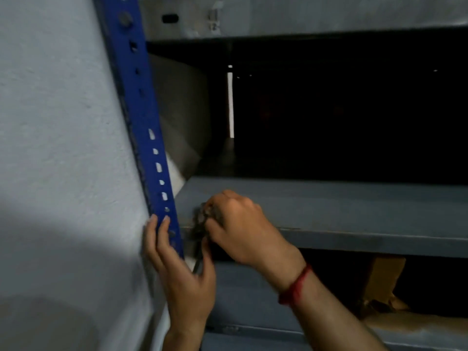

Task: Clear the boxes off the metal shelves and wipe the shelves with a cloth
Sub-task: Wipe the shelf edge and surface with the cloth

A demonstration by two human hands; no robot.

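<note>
A grey metal shelf (pixel 342 214) runs across the middle of the view, bare on top. My right hand (pixel 238 231) grips a dark, crumpled cloth (pixel 201 221) against the shelf's front left corner. My left hand (pixel 179 272) holds the blue perforated upright post (pixel 141 110) just below that corner, fingers laid along the post. A brown cardboard box (pixel 379 282) sits on the lower shelf at the right, partly hidden in shadow.
A white textured wall (pixel 58 148) fills the left side, close to the post. Another grey shelf (pixel 304 19) lies above. The space behind the middle shelf is dark, with a thin bright vertical strip (pixel 230 105). A lower shelf edge (pixel 253 333) crosses the bottom.
</note>
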